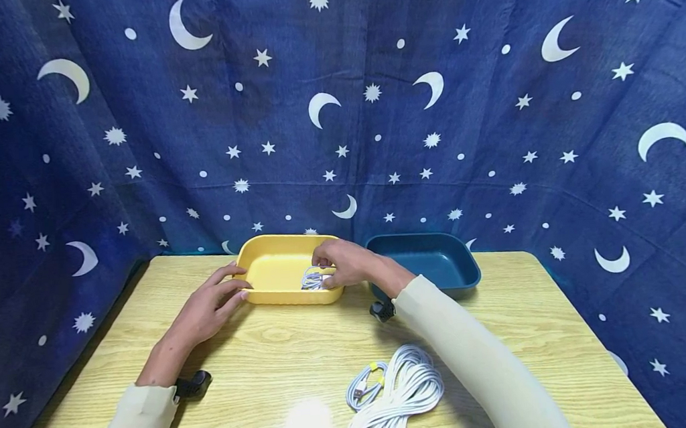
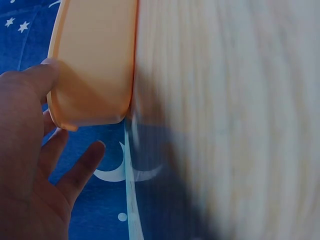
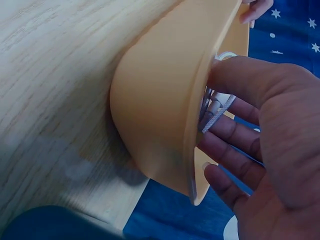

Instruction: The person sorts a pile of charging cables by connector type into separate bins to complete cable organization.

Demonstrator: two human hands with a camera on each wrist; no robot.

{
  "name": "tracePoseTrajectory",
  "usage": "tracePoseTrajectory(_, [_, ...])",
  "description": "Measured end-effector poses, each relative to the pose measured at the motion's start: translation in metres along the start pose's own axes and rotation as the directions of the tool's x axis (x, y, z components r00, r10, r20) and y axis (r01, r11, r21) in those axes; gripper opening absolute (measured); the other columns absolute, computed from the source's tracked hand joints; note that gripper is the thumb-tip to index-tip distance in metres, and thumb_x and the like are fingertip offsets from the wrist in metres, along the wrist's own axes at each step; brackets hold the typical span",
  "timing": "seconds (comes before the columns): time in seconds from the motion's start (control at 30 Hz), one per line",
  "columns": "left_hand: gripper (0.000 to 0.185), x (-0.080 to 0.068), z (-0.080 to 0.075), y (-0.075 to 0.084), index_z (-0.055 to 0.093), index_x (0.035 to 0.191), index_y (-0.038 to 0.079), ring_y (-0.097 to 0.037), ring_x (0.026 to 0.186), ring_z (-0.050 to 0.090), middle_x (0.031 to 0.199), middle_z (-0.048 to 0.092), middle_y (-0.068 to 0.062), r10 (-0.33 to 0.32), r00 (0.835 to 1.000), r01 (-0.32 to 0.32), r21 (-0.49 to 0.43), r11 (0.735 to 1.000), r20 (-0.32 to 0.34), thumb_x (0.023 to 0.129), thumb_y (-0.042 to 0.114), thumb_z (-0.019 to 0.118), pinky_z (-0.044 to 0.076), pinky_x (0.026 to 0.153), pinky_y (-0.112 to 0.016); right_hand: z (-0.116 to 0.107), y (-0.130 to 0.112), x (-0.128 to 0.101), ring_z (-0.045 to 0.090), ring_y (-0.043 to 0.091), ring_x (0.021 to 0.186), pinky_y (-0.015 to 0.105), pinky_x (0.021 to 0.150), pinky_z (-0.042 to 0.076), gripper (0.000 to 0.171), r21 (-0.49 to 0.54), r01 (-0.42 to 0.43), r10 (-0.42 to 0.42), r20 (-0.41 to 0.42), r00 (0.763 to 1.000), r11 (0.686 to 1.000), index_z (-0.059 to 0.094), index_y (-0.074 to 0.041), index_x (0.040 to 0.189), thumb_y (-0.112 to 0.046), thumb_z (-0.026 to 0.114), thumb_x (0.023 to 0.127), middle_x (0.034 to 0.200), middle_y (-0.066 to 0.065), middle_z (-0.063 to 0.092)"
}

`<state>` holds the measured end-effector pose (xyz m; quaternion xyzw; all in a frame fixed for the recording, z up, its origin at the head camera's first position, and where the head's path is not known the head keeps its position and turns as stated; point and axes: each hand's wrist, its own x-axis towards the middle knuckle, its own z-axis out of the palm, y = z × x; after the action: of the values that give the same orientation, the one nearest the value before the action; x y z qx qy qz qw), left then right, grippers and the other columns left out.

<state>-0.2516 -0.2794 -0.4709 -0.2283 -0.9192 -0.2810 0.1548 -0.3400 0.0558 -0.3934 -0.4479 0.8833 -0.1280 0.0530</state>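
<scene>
Left hand [image 1: 211,305] partly open, thumb and forefinger lightly pinching the near-left corner of the yellow tray [image 1: 289,298], other fingers spread, probably to steady it; right hand [image 1: 347,264] half curled over the opposite end, thumb and fingers gripping a small cable bundle [image 1: 311,281] inside the tray, low by its near wall; just right of that hand, partly behind its wrist, sits a dark blue tray [image 1: 444,266]; nearer the person, left of the right forearm, a thick white cable [image 1: 413,380] touches a tied grey cable [image 1: 352,394] on the desk [image 1: 258,362].
</scene>
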Motion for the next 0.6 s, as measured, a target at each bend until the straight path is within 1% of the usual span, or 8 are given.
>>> tracePoseTrajectory(0.13, [0.017,0.0001,0.0001,-0.0005,0.077,0.118,0.014,-0.039,0.147,0.046,0.149,0.055,-0.009,-0.025,0.999,0.025,0.0,1.0,0.024,0.107,0.022,0.067,0.041,0.116,-0.062,0.0027,0.0014,-0.0005,0.066,0.024,0.104,0.036,0.094,0.055,0.037,0.011,0.0,0.0,0.0,1.0,1.0,0.071,-0.001,0.12,-0.015,0.082,0.088,0.112,0.012,0.071])
tracePoseTrajectory(0.33, [0.016,0.0007,0.0,-0.0012,0.077,0.117,0.013,-0.039,0.145,0.047,0.149,0.055,-0.01,-0.011,1.0,0.012,-0.008,1.0,0.015,0.107,0.02,0.067,0.042,0.114,-0.063,0.0001,0.0008,-0.0012,0.067,0.025,0.109,0.039,0.098,0.055,0.039,0.036,-0.031,0.031,0.008,0.999,0.999,0.07,0.001,0.126,-0.016,0.082,0.093,0.118,0.013,0.071])
tracePoseTrajectory(0.6, [0.016,0.0006,-0.0002,-0.0018,0.077,0.117,0.014,-0.038,0.146,0.046,0.149,0.055,-0.01,-0.014,1.0,0.014,-0.006,1.0,0.019,0.107,0.021,0.066,0.041,0.116,-0.062,-0.0004,0.001,-0.0053,0.068,0.026,0.11,0.038,0.098,0.055,0.038,0.041,-0.018,0.017,0.011,1.0,0.999,0.07,0.001,0.125,-0.018,0.08,0.094,0.118,0.013,0.071])
